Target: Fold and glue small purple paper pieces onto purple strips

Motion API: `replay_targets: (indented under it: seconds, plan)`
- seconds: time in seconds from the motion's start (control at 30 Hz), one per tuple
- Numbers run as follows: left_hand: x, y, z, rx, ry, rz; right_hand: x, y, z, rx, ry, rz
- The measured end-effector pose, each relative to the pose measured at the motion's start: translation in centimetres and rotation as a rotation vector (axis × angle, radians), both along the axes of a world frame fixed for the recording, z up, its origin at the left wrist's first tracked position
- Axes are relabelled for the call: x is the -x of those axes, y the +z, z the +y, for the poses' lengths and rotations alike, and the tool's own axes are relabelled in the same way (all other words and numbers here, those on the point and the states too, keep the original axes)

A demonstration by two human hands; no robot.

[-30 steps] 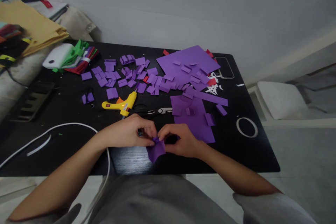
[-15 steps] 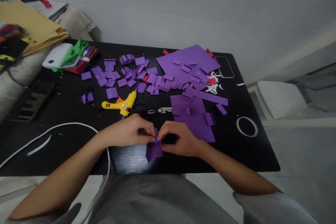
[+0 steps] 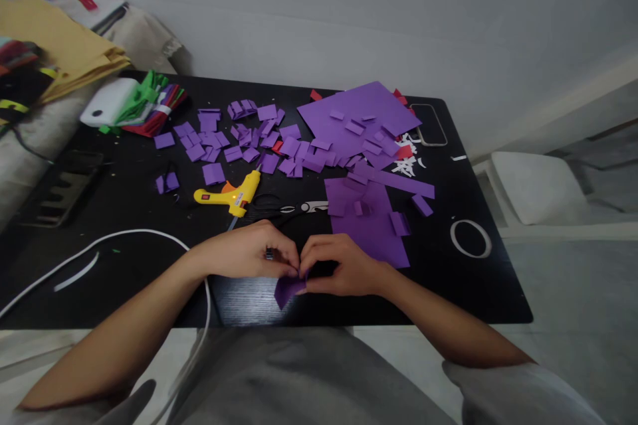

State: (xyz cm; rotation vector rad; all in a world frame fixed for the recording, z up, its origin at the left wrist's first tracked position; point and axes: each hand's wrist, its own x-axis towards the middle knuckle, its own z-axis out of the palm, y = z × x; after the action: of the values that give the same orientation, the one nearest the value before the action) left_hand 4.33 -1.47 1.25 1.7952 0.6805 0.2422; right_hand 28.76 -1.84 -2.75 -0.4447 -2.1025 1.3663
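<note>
Close to the table's front edge, my left hand [image 3: 264, 252] and my right hand [image 3: 339, 264] meet over a folded piece of purple paper [image 3: 286, 290]. Both pinch its upper edge between thumb and fingers, and the fingertips hide part of it. Its lower part hangs below them with a crease showing. Just beyond my hands lie black-handled scissors [image 3: 313, 207] and a yellow glue gun [image 3: 232, 196]. To the right of the scissors rests a purple sheet [image 3: 376, 232] with small folded pieces on it.
Many small folded purple pieces [image 3: 269, 139] cover the table's middle. Behind them lies a larger purple sheet [image 3: 359, 106]. A white cable [image 3: 139, 232] curves across the left. At the right are a ring of tape [image 3: 470, 239] and a phone-shaped frame [image 3: 431, 125]; a stool [image 3: 535, 186] stands beyond.
My fingers have closed in over the top of the purple paper, covering more of it. The paper's lower part is now tilted. The glue gun and scissors stay put.
</note>
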Motion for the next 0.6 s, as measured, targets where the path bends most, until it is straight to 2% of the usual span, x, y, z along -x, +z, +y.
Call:
replay_targets:
  seconds: [0.6]
  plan:
    - [-0.01, 0.21, 0.11, 0.002, 0.002, 0.018, -0.19, -0.18, -0.25, -0.050, -0.009, -0.031]
